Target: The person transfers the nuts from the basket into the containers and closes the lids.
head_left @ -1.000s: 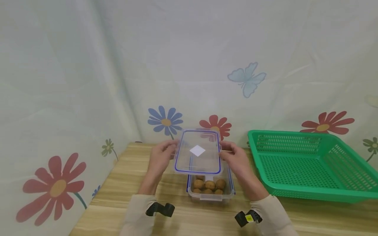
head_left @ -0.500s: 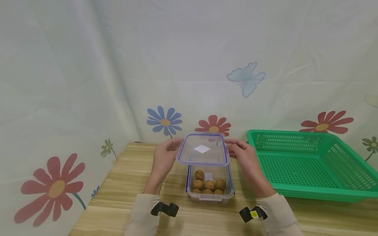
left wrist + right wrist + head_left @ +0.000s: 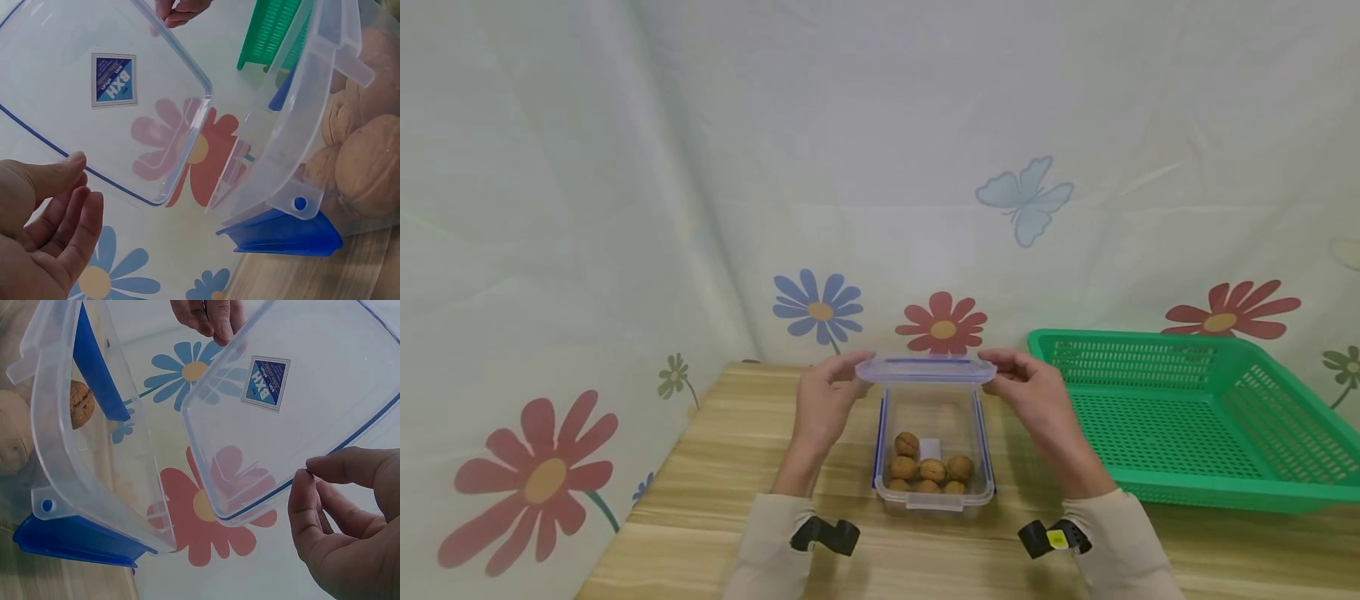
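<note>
A clear plastic lid (image 3: 927, 369) with a blue seal is seen nearly edge-on in the head view, raised above the far end of a clear food container (image 3: 934, 502). My left hand (image 3: 826, 398) pinches its left edge between thumb and fingers, and my right hand (image 3: 1032, 392) pinches the right edge. Both wrist views show a blue label (image 3: 114, 79) on the lid. Inside the container several walnuts (image 3: 932, 471) lie gathered toward the near end. Blue side clips (image 3: 78, 540) hang unfastened along the container's sides.
A large green plastic basket (image 3: 1157, 483) stands on the wooden table (image 3: 715, 475) to the right, close to my right forearm. Behind the table hangs a pale curtain (image 3: 880, 167) printed with flowers and a butterfly.
Both hands have tilted the lid from facing me to nearly level and shifted it slightly right. More of the container and its walnuts shows now. The container and basket have stayed put.
</note>
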### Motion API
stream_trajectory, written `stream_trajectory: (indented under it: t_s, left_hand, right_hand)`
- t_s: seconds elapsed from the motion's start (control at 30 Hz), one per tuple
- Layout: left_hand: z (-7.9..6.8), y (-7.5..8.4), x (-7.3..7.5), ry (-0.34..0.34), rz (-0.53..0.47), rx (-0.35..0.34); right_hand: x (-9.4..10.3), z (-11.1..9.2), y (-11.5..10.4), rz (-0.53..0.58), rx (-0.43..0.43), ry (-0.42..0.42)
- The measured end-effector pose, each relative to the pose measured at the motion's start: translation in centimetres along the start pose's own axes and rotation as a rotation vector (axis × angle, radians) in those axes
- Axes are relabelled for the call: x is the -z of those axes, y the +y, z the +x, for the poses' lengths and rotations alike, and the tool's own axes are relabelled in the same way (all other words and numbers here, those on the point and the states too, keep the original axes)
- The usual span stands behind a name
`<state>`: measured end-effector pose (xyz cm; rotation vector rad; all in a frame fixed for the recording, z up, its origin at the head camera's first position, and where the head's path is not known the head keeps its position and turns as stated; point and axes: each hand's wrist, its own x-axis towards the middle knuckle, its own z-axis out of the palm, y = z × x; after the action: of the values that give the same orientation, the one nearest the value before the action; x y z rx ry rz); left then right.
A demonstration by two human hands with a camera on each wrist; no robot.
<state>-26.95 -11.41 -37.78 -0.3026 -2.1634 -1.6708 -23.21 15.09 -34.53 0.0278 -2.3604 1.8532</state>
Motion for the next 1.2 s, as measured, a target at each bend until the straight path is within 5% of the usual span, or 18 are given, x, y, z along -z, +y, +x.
stream_trajectory:
  t_s: [0.87, 1.2]
  left_hand:
    - [-0.3, 0.8, -0.3, 0.035, 0.024, 0.004]
    - [-0.4, 1.1, -0.3, -0.029, -0.118, 0.047]
  right_hand:
    - [0.4, 0.1, -0.3, -0.051, 0.001, 0.029]
    - [0.4, 0.2, -0.4, -0.036, -0.029, 0.013]
